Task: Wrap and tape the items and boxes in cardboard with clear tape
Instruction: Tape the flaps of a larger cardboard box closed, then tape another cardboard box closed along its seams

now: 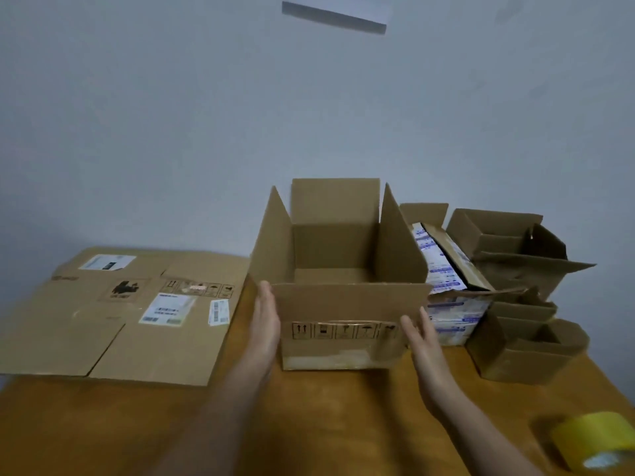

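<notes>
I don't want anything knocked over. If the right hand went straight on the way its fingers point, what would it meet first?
The open cardboard box: the right hand points forward and slightly left at its front right corner and would meet it almost at once. Whether they already touch is unclear.

An open cardboard box (340, 341) stood mid-bench (309, 424), its flaps up. The left hand (266, 321) lay flat against its 9 o'clock side, the right hand (421, 334) at its 3 o'clock corner, fingers (409, 324) straight. Flattened cardboard (120, 324) lay at 9 o'clock, a tape roll (591, 441) at 4 o'clock.
</notes>
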